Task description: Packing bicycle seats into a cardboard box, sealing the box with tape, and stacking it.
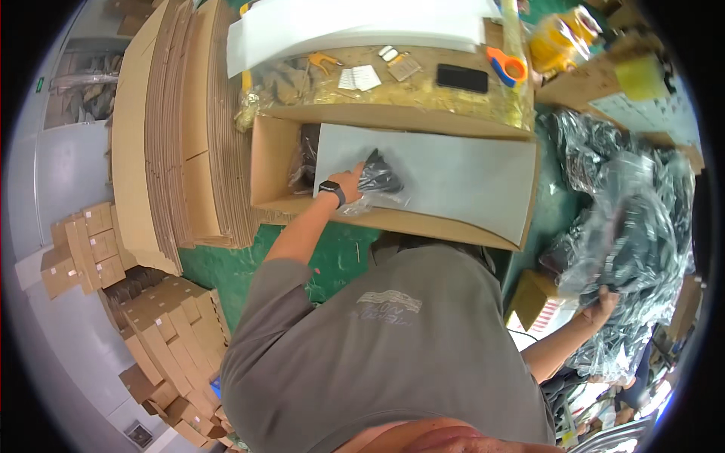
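Note:
My left hand (349,183) is over the long open carton (393,220), closed on the near left part of a black item in a clear plastic bag (382,177). One finger stretches along the bag's left side. Under it, a grey sheet (476,181) covers most of the carton's inside. At the carton's left end, beside the sheet, another dark bagged item (306,160) shows. Off to the right, my right hand (602,308) grips the lower edge of a heap of dark items in clear plastic bags (634,226). Its fingertips are partly hidden by the plastic.
Flattened cardboard (155,136) stands stacked to the left. Beyond the carton, a workbench (415,87) carries white foam sheets (355,30), a dark phone (462,78), an orange and blue tape ring (507,68) and yellow snips (323,60). Small brown boxes (174,325) are piled lower left.

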Tool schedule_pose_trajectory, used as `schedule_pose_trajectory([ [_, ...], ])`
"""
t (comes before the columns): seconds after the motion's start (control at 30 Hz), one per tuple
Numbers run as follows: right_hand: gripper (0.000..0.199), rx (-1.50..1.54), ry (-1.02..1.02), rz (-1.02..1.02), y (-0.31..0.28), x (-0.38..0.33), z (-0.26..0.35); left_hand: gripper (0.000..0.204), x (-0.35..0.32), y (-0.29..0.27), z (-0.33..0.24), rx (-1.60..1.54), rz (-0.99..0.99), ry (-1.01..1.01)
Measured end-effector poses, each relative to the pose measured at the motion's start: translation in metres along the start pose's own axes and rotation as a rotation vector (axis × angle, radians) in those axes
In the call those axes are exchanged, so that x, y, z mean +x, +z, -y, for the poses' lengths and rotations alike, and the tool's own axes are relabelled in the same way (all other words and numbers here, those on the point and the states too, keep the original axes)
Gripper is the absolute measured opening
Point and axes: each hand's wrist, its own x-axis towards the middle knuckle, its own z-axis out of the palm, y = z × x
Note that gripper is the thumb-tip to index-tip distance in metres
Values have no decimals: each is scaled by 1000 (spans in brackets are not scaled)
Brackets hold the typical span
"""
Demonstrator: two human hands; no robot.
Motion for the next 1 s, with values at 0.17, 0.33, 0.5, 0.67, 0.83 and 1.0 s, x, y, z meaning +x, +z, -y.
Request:
schedule_pose_trajectory([
  [0.17,89,-324,441,331,214,-1,-40,87,-17,25,159,46,-25,-307],
  [0.33,75,-382,848,738,388,13,-138,59,-37,-43,183,374,-106,88],
  [0.5,63,3,1089,860,513,-6,-294,14,0,-97,201,688,-306,648],
  [0.67,64,-240,1008,895,610,-54,-390,28,63,-63,222,711,-134,734],
  [0.83,66,-840,-35,1257,609,-61,-429,44,42,33,223,316,-501,137],
  [1.0,33,-922,-494,274,441,5,-160,63,-32,-21,51,11,-554,-54],
])
